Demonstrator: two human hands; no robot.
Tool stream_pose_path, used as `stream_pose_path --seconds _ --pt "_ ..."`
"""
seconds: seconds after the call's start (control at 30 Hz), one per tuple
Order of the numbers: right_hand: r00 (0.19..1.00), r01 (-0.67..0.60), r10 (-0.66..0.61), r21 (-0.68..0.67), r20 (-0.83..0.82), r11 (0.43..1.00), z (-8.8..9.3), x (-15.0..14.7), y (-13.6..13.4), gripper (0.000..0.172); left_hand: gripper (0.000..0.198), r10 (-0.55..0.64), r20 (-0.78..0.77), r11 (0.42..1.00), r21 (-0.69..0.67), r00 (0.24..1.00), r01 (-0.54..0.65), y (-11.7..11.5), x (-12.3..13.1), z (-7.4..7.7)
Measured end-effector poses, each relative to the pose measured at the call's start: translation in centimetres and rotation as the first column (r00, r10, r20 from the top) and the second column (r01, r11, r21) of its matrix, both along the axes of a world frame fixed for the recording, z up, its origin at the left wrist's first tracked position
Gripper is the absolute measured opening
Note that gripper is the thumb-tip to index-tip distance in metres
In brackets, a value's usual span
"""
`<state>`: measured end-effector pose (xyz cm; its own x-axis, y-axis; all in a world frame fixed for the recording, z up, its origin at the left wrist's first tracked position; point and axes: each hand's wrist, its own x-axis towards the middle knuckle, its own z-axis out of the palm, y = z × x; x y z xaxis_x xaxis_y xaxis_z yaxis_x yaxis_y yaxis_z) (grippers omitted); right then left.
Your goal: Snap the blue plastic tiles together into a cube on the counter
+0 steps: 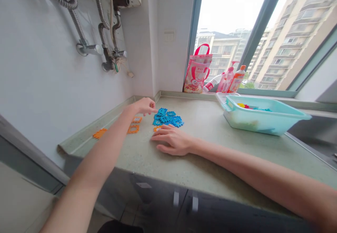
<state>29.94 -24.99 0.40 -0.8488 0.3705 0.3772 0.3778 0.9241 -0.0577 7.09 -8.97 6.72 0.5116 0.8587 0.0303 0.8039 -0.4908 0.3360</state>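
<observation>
A pale green desk (210,162) is carrying a pile of blue tiles (167,117). The left hand (145,105) is hovering beside it, grip loosely curled, grasping nothing; the right hand (173,141) is lying flat, released, just below the pile.

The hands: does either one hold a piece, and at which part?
Nothing is clearly held. The left hand reaches the blue pieces; the right hand rests flat on the counter.

Tile pile (167,117) on countertop (210,155), far centre. Loose tiles (133,129) left of pile. Tub (263,117) on the right. Bag (198,69) and bottles (231,80) on sill, behind tub.
</observation>
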Motion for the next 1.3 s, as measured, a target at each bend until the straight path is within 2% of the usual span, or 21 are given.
stream_pose_path --seconds 0.07,0.13,0.2,0.27,0.33,0.4,0.5,0.6,0.7,0.77,0.83,0.9,0.97,1.07,1.17,1.3 --pt "0.998 0.026 -0.024 0.054 -0.05 0.998 0.0 -1.9 2.1 0.033 0.036 0.102 -0.049 0.989 0.117 0.994 -0.096 0.1 -0.9 0.5" --pt "0.983 0.104 -0.093 0.068 -0.157 0.992 0.2 -2.7 4.8 0.032 0.036 0.153 -0.108 0.981 0.134 0.982 -0.138 -0.1 -1.2 0.8" --pt "0.942 0.214 -0.204 0.008 -0.268 0.977 0.8 -2.5 8.0 0.034 0.04 0.135 -0.172 0.991 0.024 0.976 -0.132 -0.6 -0.9 0.8" --pt "0.885 0.345 -0.357 -0.093 -0.3 0.934 1.4 -1.8 11.0 0.036 0.046 0.09 -0.241 0.983 -0.134 0.966 -0.125 -1.1 -0.2 0.7" --pt "0.851 0.445 -0.479 -0.19 -0.214 0.875 1.7 -1.4 13.4 0.039 0.051 0.057 -0.313 0.956 -0.256 0.948 -0.142 -1.6 0.5 0.7" --pt "0.842 0.506 -0.536 -0.256 -0.058 0.824 1.4 -1.4 14.9 0.051 0.053 0.06 -0.393 0.932 -0.306 0.918 -0.192 -1.8 0.6 0.9" --pt "0.829 0.558 -0.54 -0.292 0.148 0.777 0.4 -2.1 15.5 0.07 0.055 0.132 -0.487 0.929 -0.243 0.863 -0.279 -1.7 -0.5 1.4" --pt "0.835 0.551 -0.514 -0.279 0.198 0.787 -0.4 -1.7 14.7 0.072 0.051 0.172 -0.482 0.944 -0.167 0.859 -0.283 -1.2 -1.8 1.9" --pt "0.855 0.518 -0.483 -0.268 0.189 0.812 -0.5 0.8 12.9 0.07 0.04 0.153 -0.404 0.973 -0.096 0.902 -0.208 -1.2 -1.1 1.9" --pt "0.869 0.494 -0.462 -0.278 0.176 0.824 -0.4 3.4 10.8 0.07 0.032 0.17 -0.315 0.984 0.099 0.934 -0.145 -1.8 0.8 1.5" --pt "0.886 0.465 -0.438 -0.292 0.156 0.836 -0.2 6.3 8.2 0.069 0.028 0.157 -0.193 0.945 0.313 0.968 -0.091 -2.9 3.5 0.7" --pt "0.902 0.433 -0.408 -0.305 0.144 0.848 -0.2 9.0 5.2 0.068 0.033 0.023 -0.053 0.912 0.41 0.998 0.0 -4.5 6.6 -0.8" --pt "0.913 0.407 -0.38 -0.324 0.147 0.854 -0.1 11.2 2.4 0.068 0.042 -0.209 0.104 0.897 0.416 0.972 0.149 -6.3 9.6 -2.6" --pt "0.926 0.376 -0.359 -0.338 0.113 0.863 0.3 13.8 -0.3 0.068 0.053 -0.477 0.218 0.831 0.428 0.851 0.356 -8.4 12.8 -5.2" --pt "0.931 0.326 -0.36 -0.309 -0.061 0.894 1.5 16.6 -1.2 0.059 0.059 -0.564 0.135 0.787 0.387 0.815 0.48 -8.9 14.2 -6.4" --pt "0.857 0.321 -0.418 -0.323 -0.301 0.89 3.3 21.7 -1.6 0.056 0.058 -0.602 0.005 0.777 0.234 0.799 0.584 -8.1 14.8 -6.0"
